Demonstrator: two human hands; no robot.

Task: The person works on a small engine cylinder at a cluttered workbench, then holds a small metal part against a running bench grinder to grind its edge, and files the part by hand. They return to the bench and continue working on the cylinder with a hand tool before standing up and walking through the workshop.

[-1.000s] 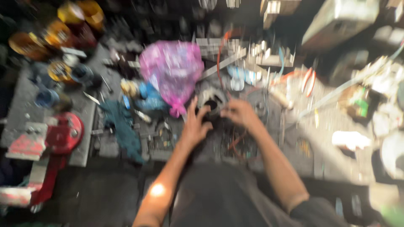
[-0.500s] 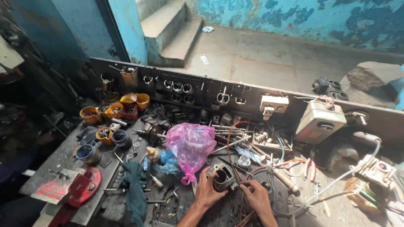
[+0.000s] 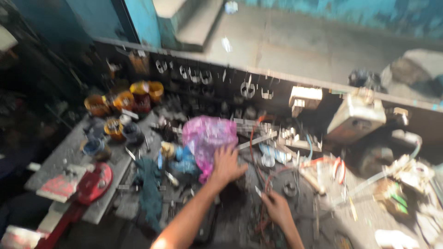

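Note:
The view is blurred. My left hand (image 3: 226,163) reaches forward with its fingers spread and lies against the lower right edge of a pink plastic bag (image 3: 205,138) on the cluttered workbench (image 3: 69,152). Just below that hand sits a dark round part (image 3: 230,192), which neither hand holds. My right hand (image 3: 277,207) is lower and to the right, among red wires (image 3: 270,177). Its fingers curl near a small pale piece (image 3: 258,190), but the blur hides whether it grips anything.
Orange and yellow pots (image 3: 124,99) stand at the back left. A red vice (image 3: 92,182) sits at the front left and a teal rag (image 3: 150,184) beside it. A grey boxy device (image 3: 357,117) and more wires and parts lie to the right. Tools hang along the back rail (image 3: 207,78).
Both hands have let go of the round metal part. My left hand has moved up to the pink bag. My right hand has drawn back to the right.

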